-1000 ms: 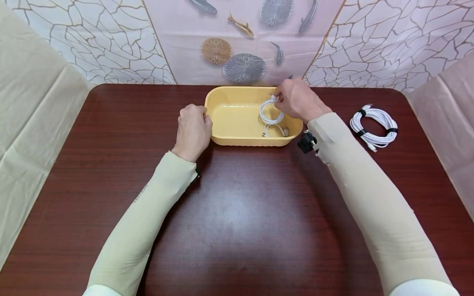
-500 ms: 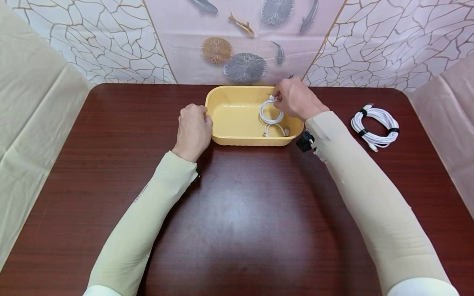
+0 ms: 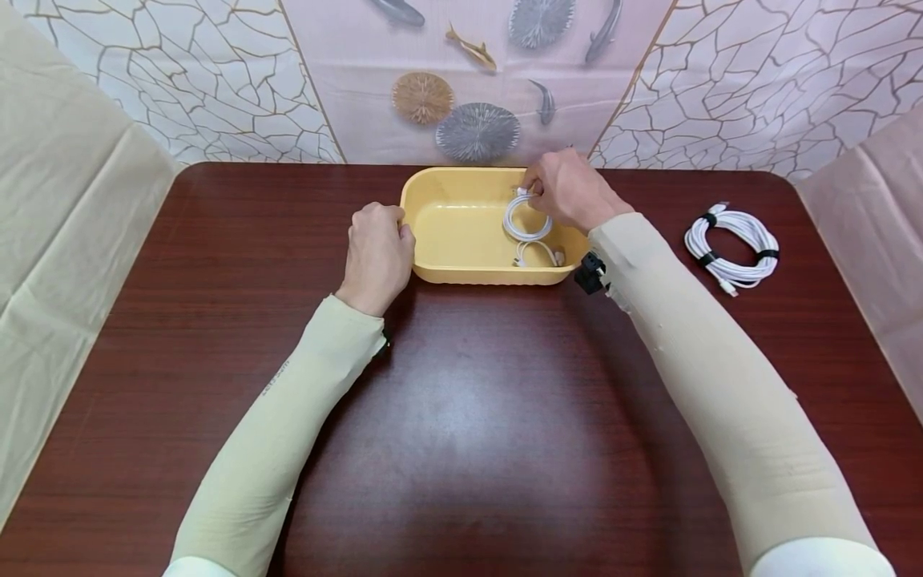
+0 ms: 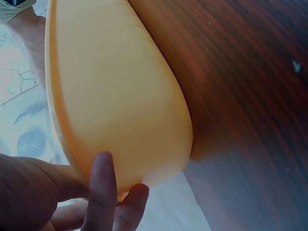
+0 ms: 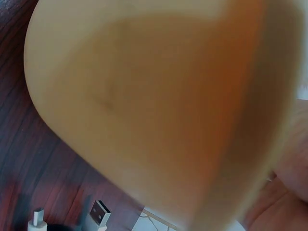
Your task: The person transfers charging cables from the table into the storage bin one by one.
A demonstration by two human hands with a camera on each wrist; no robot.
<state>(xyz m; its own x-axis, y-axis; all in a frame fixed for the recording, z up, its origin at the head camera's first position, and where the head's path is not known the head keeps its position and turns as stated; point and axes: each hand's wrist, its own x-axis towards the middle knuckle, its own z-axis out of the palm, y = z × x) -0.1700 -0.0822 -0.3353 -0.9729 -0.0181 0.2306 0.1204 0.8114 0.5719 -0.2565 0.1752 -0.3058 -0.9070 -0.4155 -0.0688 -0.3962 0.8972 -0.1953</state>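
Note:
In the head view a yellow plastic tub point(image 3: 461, 276) stands at the far edge of the table. My left hand point(image 3: 378, 256) grips its left rim, and the left wrist view has fingers point(image 4: 102, 178) against the outer wall. Reaching over the right end, my right hand point(image 3: 573, 188) pinches a small coiled white cable point(image 3: 506, 218) near its plug, inside the tub. Below that coil, a second, thinner white cable point(image 3: 534, 244) lies on the tub's floor. In the right wrist view the tub's wall point(image 5: 134, 106) hides most of the right hand point(image 5: 288, 192).
A larger white cable coil point(image 3: 757, 232), bound with black straps, lies on the dark wooden table point(image 3: 461, 433) right of the tub. Its plugs point(image 5: 100, 214) show at the bottom of the right wrist view. A patterned backdrop point(image 3: 476, 80) hangs directly behind the table.
My right hand has shifted slightly to the left above the tub, and the upper end of the small cable coil has moved with it. The left hand keeps its place on the rim.

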